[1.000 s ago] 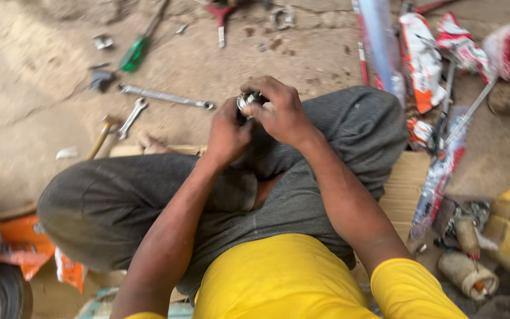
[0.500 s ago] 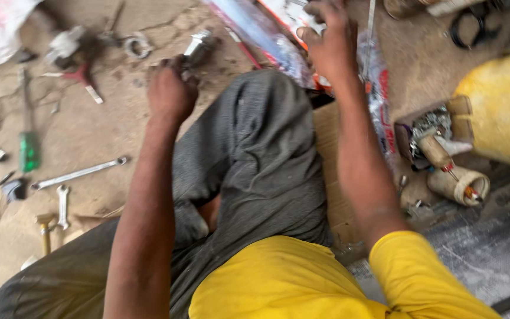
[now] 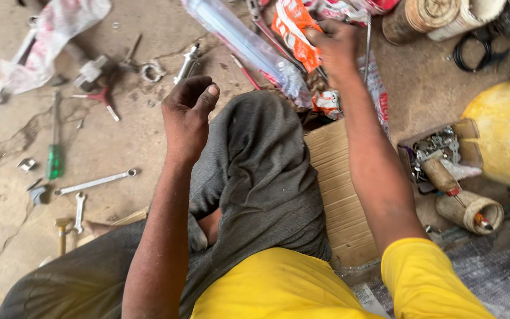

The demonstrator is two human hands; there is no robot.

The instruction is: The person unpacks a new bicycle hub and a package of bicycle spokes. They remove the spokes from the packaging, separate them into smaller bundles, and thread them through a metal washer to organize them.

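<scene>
We seem to be at the fetching step: our right hand (image 3: 337, 50) reaches far forward, arm straight, its fingers curled among the orange-and-white packets (image 3: 293, 29) beside the clear plastic sleeve (image 3: 249, 47) on the floor; what it pinches we cannot tell. Our left hand (image 3: 189, 115) hangs loosely cupped over the raised knee (image 3: 261, 153), seemingly holding nothing. Next likely needs a firm grasp there.

The scene is evenly lit by soft daylight; only faint shadows are cast. Glare is seen on the clear plastic sleeve (image 3: 246, 44). Slight blur is noticed at the frame edges.
</scene>
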